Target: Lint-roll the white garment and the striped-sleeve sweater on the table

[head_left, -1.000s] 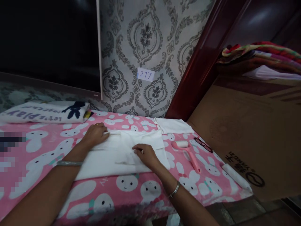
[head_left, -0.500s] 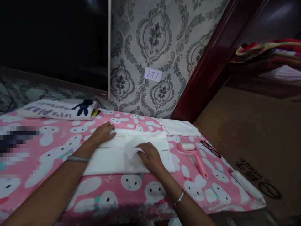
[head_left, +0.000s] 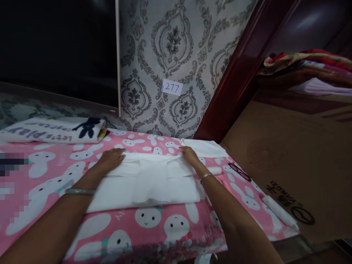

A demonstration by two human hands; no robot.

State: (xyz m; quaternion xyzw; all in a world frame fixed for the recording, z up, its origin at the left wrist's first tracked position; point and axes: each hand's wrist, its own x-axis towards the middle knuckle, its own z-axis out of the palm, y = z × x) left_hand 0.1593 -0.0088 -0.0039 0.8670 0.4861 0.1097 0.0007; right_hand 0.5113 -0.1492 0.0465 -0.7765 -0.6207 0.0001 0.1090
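White cloth [head_left: 152,179] touches left hand [head_left: 111,160] and right hand [head_left: 190,155]; details indistinct, I cannot tell either grip's state.

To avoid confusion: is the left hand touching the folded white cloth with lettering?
Apart. The head view shows pink rabbit-print fabric between left hand and lettered white cloth.

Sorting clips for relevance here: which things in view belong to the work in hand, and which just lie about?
In use: left hand, right hand, folded white cloth between them.

Lying about, seemingly: printed folded cloth, white cloth at the back, roller, white roll, cardboard.
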